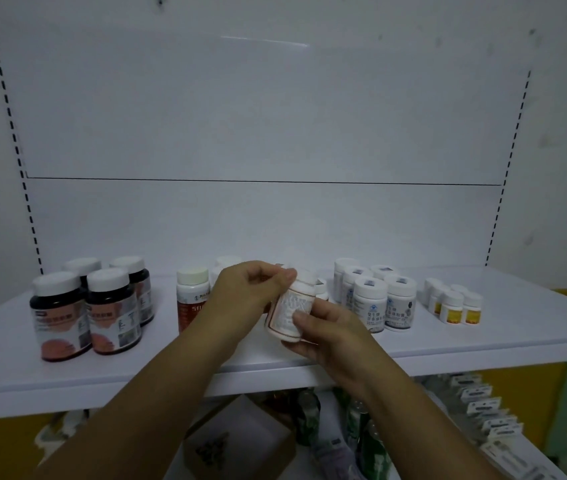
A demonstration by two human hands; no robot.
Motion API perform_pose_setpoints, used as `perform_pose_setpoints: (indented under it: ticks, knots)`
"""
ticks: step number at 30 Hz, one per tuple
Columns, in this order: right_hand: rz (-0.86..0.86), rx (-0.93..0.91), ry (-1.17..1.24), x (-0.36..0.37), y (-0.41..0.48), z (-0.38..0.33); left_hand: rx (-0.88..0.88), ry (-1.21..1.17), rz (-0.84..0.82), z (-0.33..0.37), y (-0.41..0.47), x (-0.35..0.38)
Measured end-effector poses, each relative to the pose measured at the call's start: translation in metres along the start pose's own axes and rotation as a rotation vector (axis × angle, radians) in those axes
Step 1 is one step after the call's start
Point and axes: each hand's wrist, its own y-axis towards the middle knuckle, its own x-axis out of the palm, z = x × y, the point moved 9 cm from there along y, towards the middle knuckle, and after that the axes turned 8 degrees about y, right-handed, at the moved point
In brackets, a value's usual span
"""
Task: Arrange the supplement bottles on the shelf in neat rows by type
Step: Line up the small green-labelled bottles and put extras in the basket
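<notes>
Item 1: white bottle [292, 306], printed label, white cap. It is held in the air just in front of the shelf's [465, 344] middle and tilted, with the cap leaning toward 1 o'clock.

Left hand [251, 292]: its fingers [284, 276] are curled round the bottle's cap end, grasping it from 10 o'clock.
Right hand [330, 330]: it cups the bottle's lower body from 4 o'clock, with the thumb pressed across the label. Both hands grasp the same bottle.

Shelf stock, placed relative to the held bottle:
- 9 o'clock, well apart: 4 dark bottles [85, 306] with white caps and salmon-and-white labels, standing upright in a tight 2-by-2 block.
- 9 o'clock, near: 1 red-labelled bottle [190, 299] with a cream cap, upright and partly hidden by the left hand.
- 11 o'clock, behind the hands: further pale bottles [228, 262], mostly hidden, so I cannot tell the count.
- 3 o'clock, near: 5 white bottles with blue print [375, 299], upright and packed close together.
- 3 o'clock, farther: a cluster of small yellow-labelled bottles [453, 306], upright, set apart from the blue-print group.

Fixture: white back panel [275, 133] with slotted uprights at both sides.

Below the shelf, 6 o'clock: an open cardboard box [237, 441] and green bottles [372, 445]. At 4 o'clock: a row of small cartons [489, 414].
</notes>
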Motion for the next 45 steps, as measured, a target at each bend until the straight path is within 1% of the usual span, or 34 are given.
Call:
perform_pose_setpoints:
  ticks: [2, 4, 6, 9, 12, 14, 16, 17, 19, 20, 22, 24, 27, 31, 35, 38, 40, 43, 45]
  knots:
    - [0.083, -0.067, -0.158, -0.002, -0.001, -0.006, 0.012, 0.085, -0.023, -0.002, -0.004, 0.005]
    - [0.145, -0.12, -0.255, -0.005, -0.003, -0.011, 0.007, 0.095, -0.017, -0.004, -0.006, 0.004]
    - [0.148, -0.127, -0.255, -0.005, -0.004, -0.012, -0.015, -0.001, -0.007, -0.007, -0.006, 0.0]
    - [0.118, -0.102, -0.145, -0.004, -0.006, -0.012, -0.084, -0.103, 0.042, -0.014, -0.005, -0.006]
    - [0.136, -0.183, -0.211, -0.006, -0.007, -0.021, -0.12, -0.1, 0.063, -0.02, -0.006, -0.005]
    - [0.183, -0.244, -0.276, -0.01, -0.007, -0.026, -0.107, -0.066, 0.028, -0.021, -0.008, 0.001]
    - [0.232, -0.283, -0.366, -0.016, -0.006, -0.03, -0.084, -0.01, -0.022, -0.022, -0.008, 0.008]
    - [0.225, -0.285, -0.434, -0.017, -0.006, -0.031, -0.078, 0.004, -0.02, -0.024, -0.007, 0.008]
    - [0.171, -0.276, -0.578, -0.016, -0.004, -0.034, -0.084, 0.014, 0.022, -0.029, -0.004, 0.005]
    - [0.18, -0.289, -0.64, -0.019, -0.003, -0.04, -0.09, 0.014, 0.044, -0.034, -0.002, 0.003]
    - [0.28, -0.353, -0.768, -0.033, 0.0, -0.061, -0.102, 0.043, 0.075, -0.045, 0.004, 0.004]
    - [0.358, -0.366, -0.896, -0.044, 0.007, -0.076, -0.125, 0.12, 0.091, -0.058, 0.011, 0.009]
    - [0.361, -0.323, -1.092, -0.045, 0.027, -0.079, -0.143, 0.214, 0.109, -0.077, 0.019, 0.015]
    - [0.35, -0.243, -1.274, -0.043, 0.056, -0.076, -0.155, 0.26, 0.123, -0.093, 0.024, 0.019]
    - [0.354, -0.121, -1.362, -0.049, 0.085, -0.072, -0.117, 0.28, 0.125, -0.096, 0.028, 0.023]
    - [0.356, -0.069, -1.449, -0.047, 0.104, -0.071, -0.069, 0.339, 0.151, -0.097, 0.027, 0.025]
    - [0.321, 0.029, -1.556, -0.045, 0.118, -0.068, -0.02, 0.378, 0.16, -0.097, 0.025, 0.028]
    - [0.23, 0.263, -1.702, -0.047, 0.139, -0.056, 0.068, 0.432, 0.218, -0.089, 0.021, 0.027]
    - [0.209, 0.318, -1.732, -0.049, 0.149, -0.05, 0.134, 0.487, 0.253, -0.082, 0.019, 0.026]
